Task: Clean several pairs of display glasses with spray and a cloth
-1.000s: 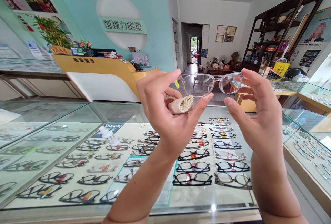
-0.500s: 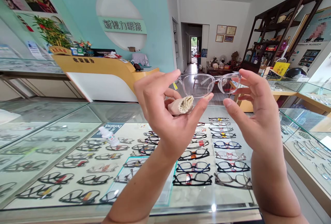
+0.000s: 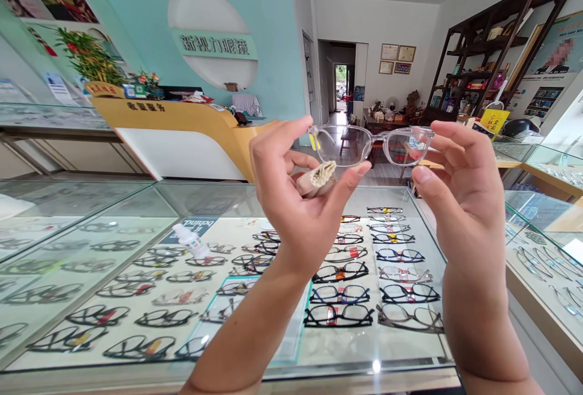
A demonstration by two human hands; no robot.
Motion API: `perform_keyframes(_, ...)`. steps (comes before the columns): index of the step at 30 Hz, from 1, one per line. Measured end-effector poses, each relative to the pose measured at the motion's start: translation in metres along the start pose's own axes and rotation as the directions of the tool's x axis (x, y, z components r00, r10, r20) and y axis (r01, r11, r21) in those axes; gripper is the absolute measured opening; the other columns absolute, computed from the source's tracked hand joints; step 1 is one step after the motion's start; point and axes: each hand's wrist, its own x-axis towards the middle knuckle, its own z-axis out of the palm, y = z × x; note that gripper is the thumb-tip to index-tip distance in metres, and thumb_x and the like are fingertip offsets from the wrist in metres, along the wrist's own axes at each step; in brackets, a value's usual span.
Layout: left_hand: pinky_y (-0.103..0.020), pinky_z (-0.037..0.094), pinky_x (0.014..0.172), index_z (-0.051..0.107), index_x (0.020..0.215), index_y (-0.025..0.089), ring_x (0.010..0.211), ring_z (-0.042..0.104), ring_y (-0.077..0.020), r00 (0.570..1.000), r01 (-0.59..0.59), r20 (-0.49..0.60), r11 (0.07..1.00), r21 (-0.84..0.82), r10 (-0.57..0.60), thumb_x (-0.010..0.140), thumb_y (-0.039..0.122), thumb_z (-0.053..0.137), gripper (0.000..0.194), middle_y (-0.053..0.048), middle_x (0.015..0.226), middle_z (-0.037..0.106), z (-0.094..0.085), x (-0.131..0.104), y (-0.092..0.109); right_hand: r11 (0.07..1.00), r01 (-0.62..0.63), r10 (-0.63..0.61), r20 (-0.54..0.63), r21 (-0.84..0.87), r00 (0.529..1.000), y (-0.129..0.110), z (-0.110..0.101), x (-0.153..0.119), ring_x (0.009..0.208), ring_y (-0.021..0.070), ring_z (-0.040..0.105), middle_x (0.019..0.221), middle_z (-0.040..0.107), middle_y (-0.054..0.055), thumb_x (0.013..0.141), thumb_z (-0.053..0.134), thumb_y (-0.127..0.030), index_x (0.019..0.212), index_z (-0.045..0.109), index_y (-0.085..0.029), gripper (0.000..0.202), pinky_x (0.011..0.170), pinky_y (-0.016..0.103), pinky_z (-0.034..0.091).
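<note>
A pair of clear-framed eyeglasses (image 3: 376, 137) is held up level between my two hands, above the glass display case. My left hand (image 3: 291, 191) pinches the left end of the frame, where a yellow tag shows at the hinge. The same hand also clasps a beige roll (image 3: 316, 181) with a crinkled end, perhaps a rolled cloth, against the palm. At the right end of the frame, my right hand (image 3: 469, 200) grips the corner with its fingers, while its thumb stands apart below the right lens.
Under the glass of the display case (image 3: 355, 352) lie several rows of eyeglasses. A white bottle (image 3: 193, 240) stands to the left of my forearm. Another glass case (image 3: 542, 261) runs along the right. Beyond are a yellow-topped counter (image 3: 173, 116) and a dark wooden shelf (image 3: 494, 48).
The eyeglasses have turned to face more squarely, so the right lens looks wider. My right hand has moved to the right; my left hand has shifted slightly, still clasping the roll.
</note>
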Motion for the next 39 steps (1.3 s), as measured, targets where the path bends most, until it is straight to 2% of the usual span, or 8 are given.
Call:
perform_keyframes(3, -0.040, 0.068, 0.084, 0.061, 0.134, 0.033, 0.120, 0.072, -0.0275, 0.982, -0.004, -0.188, 0.999, -0.042, -0.004, 0.086, 0.056, 0.090, 0.060, -0.009, 0.137, 0.066, 0.003, 0.004, -0.001, 0.998, 0.027, -0.025, -0.051, 0.048, 0.998, -0.001, 0.000, -0.001, 0.131, 0.0285, 0.072, 0.144, 0.074, 0.004, 0.099, 0.071, -0.031, 0.141, 0.066, -0.036, 0.042, 0.103, 0.051, 0.064)
perform_keyframes(10, -0.038, 0.067, 0.088, 0.062, 0.137, 0.035, 0.133, 0.067, -0.0310, 0.993, 0.001, -0.113, 0.979, -0.205, -0.024, 0.083, 0.055, 0.093, 0.065, -0.010, 0.136, 0.068, 0.004, 0.007, -0.016, 0.997, 0.057, -0.052, -0.075, 0.060, 0.996, -0.003, -0.001, -0.004, 0.134, 0.0281, 0.070, 0.144, 0.076, 0.001, 0.102, 0.071, -0.028, 0.139, 0.073, -0.036, 0.038, 0.101, 0.050, 0.064)
perform_keyframes(15, -0.040, 0.066, 0.092, 0.066, 0.132, 0.033, 0.141, 0.064, -0.0331, 0.981, -0.111, -0.177, 0.970, -0.217, 0.073, 0.081, 0.049, 0.096, 0.061, -0.010, 0.136, 0.068, 0.008, 0.009, -0.014, 0.996, 0.086, -0.084, -0.087, 0.024, 0.993, -0.002, 0.000, -0.003, 0.132, 0.0300, 0.071, 0.142, 0.074, 0.003, 0.105, 0.068, -0.029, 0.136, 0.073, -0.038, 0.033, 0.102, 0.052, 0.064)
perform_keyframes(18, -0.038, 0.066, 0.085, 0.068, 0.129, 0.034, 0.140, 0.065, -0.0332, 0.976, -0.138, -0.199, 0.962, -0.237, 0.091, 0.078, 0.048, 0.099, 0.062, -0.009, 0.137, 0.067, 0.011, 0.009, -0.012, 0.996, 0.085, -0.080, -0.129, 0.039, 0.988, -0.003, 0.001, -0.002, 0.126, 0.0278, 0.073, 0.136, 0.075, 0.003, 0.106, 0.066, -0.031, 0.129, 0.075, -0.037, 0.025, 0.100, 0.050, 0.063)
perform_keyframes(26, -0.037, 0.061, 0.066, 0.065, 0.134, 0.039, 0.093, 0.073, -0.0203, 0.996, 0.001, -0.089, 0.951, -0.310, -0.031, 0.075, 0.048, 0.101, 0.070, -0.007, 0.144, 0.068, 0.010, 0.004, -0.011, 0.974, 0.098, -0.046, -0.246, 0.202, 0.968, -0.004, 0.003, 0.004, 0.101, 0.0170, 0.077, 0.109, 0.084, 0.002, 0.103, 0.073, -0.026, 0.109, 0.082, -0.025, 0.011, 0.091, 0.037, 0.060)
perform_keyframes(33, -0.035, 0.057, 0.060, 0.066, 0.131, 0.037, 0.070, 0.061, -0.0130, 0.997, -0.006, -0.071, 0.956, -0.294, -0.016, 0.078, 0.047, 0.099, 0.064, -0.007, 0.140, 0.071, 0.011, 0.004, -0.007, 0.919, 0.003, 0.066, -0.162, 0.393, 0.985, -0.007, 0.002, 0.005, 0.089, 0.0172, 0.073, 0.107, 0.084, 0.001, 0.103, 0.069, -0.025, 0.103, 0.080, -0.027, 0.011, 0.089, 0.038, 0.059)
perform_keyframes(35, -0.035, 0.058, 0.061, 0.066, 0.131, 0.036, 0.074, 0.064, -0.0142, 0.997, -0.020, -0.074, 0.958, -0.288, -0.001, 0.079, 0.049, 0.098, 0.063, -0.007, 0.139, 0.071, 0.013, 0.003, -0.008, 0.914, -0.038, 0.102, -0.137, 0.404, 0.985, -0.008, 0.002, 0.005, 0.087, 0.0180, 0.073, 0.105, 0.084, 0.001, 0.103, 0.067, -0.026, 0.103, 0.079, -0.029, 0.012, 0.087, 0.039, 0.059)
perform_keyframes(39, -0.038, 0.063, 0.071, 0.066, 0.133, 0.036, 0.102, 0.071, -0.0232, 0.996, -0.039, -0.092, 0.969, -0.245, 0.017, 0.078, 0.054, 0.097, 0.066, -0.009, 0.137, 0.070, 0.015, 0.002, -0.012, 0.901, -0.071, 0.145, -0.144, 0.428, 0.979, -0.008, 0.001, 0.006, 0.083, 0.0174, 0.069, 0.095, 0.078, 0.000, 0.102, 0.068, -0.026, 0.102, 0.078, -0.030, 0.011, 0.084, 0.037, 0.058)
